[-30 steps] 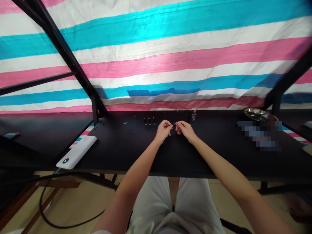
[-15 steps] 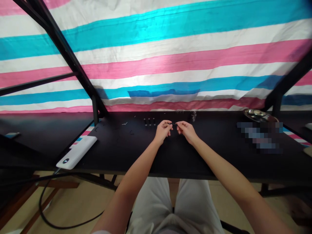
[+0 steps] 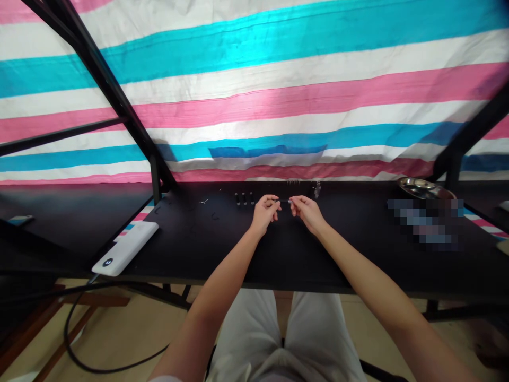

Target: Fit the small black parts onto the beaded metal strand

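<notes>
Between my hands, above the black table (image 3: 286, 254), is a small dark rod-like piece (image 3: 283, 201). My left hand (image 3: 265, 213) pinches its left end with thumb and fingers. At its right end, the fingertips of my right hand (image 3: 305, 211) are closed on it. Too little of the piece shows to tell its kind. Left of my hands stand several small black cylinders (image 3: 244, 199) with light ends, in a row. Just beyond my right hand lies a small heap of clear or metallic bits (image 3: 317, 190). Tiny springs or similar parts (image 3: 293, 182) line the table's far edge.
A white power bank (image 3: 126, 249) with a cable lies at the left edge. On the right are a shiny metal dish (image 3: 425, 189) and a blurred-out patch (image 3: 423, 223). White scraps (image 3: 203, 201) lie at left. Black frame bars (image 3: 119, 106) rise before striped sheeting.
My right hand has moved slightly right, away from my left, and more of the dark piece shows between them. The left hand has barely moved.
</notes>
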`<action>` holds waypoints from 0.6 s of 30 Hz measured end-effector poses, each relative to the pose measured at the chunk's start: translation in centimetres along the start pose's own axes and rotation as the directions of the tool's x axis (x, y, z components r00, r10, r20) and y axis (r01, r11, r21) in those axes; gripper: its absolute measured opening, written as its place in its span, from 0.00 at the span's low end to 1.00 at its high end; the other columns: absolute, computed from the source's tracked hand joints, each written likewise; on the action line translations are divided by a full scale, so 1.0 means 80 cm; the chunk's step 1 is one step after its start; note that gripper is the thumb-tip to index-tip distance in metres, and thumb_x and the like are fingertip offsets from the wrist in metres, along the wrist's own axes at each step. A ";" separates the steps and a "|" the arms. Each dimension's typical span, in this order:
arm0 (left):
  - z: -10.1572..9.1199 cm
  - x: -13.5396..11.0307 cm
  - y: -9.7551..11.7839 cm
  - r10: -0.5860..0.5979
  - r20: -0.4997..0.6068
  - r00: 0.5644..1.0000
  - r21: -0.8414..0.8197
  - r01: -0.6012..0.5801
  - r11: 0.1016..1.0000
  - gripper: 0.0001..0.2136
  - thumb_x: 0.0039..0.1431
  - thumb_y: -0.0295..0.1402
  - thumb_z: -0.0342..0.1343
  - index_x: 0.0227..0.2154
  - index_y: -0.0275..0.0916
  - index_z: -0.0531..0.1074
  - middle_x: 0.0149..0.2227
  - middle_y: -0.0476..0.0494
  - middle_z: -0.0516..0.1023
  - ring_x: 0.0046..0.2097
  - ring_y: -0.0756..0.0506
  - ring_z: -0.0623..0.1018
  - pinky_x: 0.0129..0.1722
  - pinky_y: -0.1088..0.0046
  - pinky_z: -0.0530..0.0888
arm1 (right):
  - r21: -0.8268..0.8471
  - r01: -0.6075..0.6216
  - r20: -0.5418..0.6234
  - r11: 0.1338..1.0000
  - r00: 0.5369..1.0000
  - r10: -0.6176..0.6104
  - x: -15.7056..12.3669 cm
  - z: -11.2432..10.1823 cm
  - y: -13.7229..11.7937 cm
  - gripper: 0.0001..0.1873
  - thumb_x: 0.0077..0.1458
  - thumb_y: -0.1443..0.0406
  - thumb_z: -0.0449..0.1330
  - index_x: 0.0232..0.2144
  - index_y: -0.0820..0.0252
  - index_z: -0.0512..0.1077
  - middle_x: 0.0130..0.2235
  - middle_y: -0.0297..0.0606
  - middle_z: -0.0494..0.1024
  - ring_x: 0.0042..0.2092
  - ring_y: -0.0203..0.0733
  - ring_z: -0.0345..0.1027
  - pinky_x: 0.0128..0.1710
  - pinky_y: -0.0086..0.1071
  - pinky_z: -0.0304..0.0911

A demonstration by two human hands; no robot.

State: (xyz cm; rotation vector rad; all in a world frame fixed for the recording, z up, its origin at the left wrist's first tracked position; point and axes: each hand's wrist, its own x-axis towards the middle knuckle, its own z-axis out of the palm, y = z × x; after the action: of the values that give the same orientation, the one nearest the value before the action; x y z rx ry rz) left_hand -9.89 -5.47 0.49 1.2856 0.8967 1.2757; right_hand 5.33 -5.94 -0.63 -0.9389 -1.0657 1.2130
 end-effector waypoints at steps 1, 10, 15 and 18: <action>0.000 0.000 0.000 0.006 0.007 1.000 0.001 -0.006 1.000 0.14 0.47 0.37 0.58 0.35 0.35 0.64 0.22 0.53 0.70 0.14 0.57 0.65 0.12 0.81 0.56 | 0.007 -0.008 0.009 1.000 1.000 0.008 0.000 0.000 0.000 0.17 0.41 0.53 0.63 0.28 0.61 0.70 0.22 0.30 0.69 0.21 0.29 0.59 0.22 0.27 0.56; 0.002 0.000 0.002 0.032 0.014 0.999 -0.012 -0.032 0.999 0.15 0.47 0.40 0.58 0.34 0.35 0.64 0.23 0.52 0.71 0.14 0.57 0.66 0.12 0.81 0.56 | -0.087 0.106 -0.004 0.991 0.994 -0.107 0.002 -0.001 -0.004 0.18 0.40 0.53 0.64 0.27 0.61 0.69 0.25 0.33 0.72 0.24 0.31 0.62 0.28 0.30 0.60; 0.001 0.001 0.003 0.042 0.002 0.999 -0.036 -0.042 0.998 0.16 0.47 0.41 0.58 0.34 0.36 0.64 0.24 0.51 0.72 0.15 0.57 0.66 0.13 0.82 0.57 | -0.249 0.247 0.022 0.937 0.968 -0.249 0.000 0.000 -0.011 0.18 0.44 0.51 0.62 0.28 0.60 0.68 0.25 0.34 0.73 0.25 0.33 0.64 0.29 0.31 0.62; -0.001 0.003 0.001 0.040 0.004 0.999 -0.034 -0.040 0.999 0.16 0.47 0.41 0.58 0.34 0.36 0.64 0.25 0.51 0.72 0.15 0.57 0.66 0.13 0.82 0.57 | -0.299 0.272 0.038 0.915 0.961 -0.274 0.000 0.000 -0.012 0.18 0.45 0.50 0.60 0.28 0.59 0.68 0.25 0.34 0.72 0.25 0.34 0.64 0.29 0.32 0.62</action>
State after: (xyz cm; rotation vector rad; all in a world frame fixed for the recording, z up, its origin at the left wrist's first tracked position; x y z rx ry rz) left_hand -9.94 -5.25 0.63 1.2848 0.8459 1.3130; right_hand 5.60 -6.03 0.26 -0.9837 -1.3553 0.8295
